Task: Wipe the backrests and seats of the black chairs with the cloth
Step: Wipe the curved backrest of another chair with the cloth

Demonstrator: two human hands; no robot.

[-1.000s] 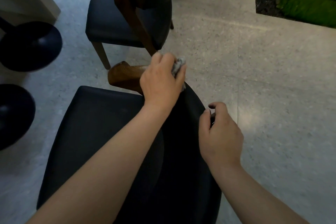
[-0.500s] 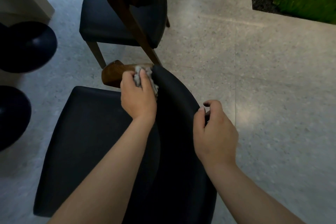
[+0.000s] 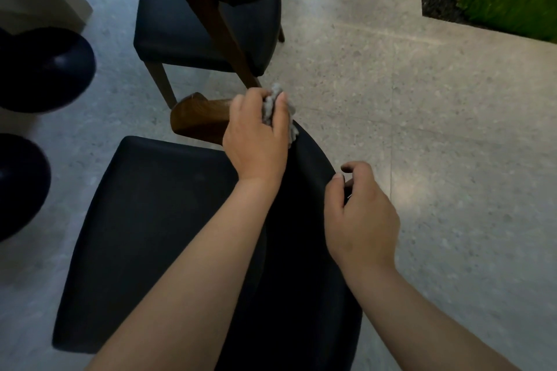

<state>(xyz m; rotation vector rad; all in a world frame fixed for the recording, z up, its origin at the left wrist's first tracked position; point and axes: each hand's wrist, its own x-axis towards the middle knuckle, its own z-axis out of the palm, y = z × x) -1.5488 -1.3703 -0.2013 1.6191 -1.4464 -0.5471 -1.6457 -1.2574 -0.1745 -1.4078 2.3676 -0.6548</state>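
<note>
Left hand, right hand: both bare. My nails are cut short where they show, on the right thumb and one left fingertip. Left forearm and right forearm are uncovered from the wrist to the bottom edge of view. Both forearms are smooth and rounded, the left one looking broader, being closer to the camera.

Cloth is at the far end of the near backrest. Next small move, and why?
Probably draw the left hand and its cloth back along the backrest top toward the right hand: the cloth sits at the far end, by the wooden armrest.
</note>
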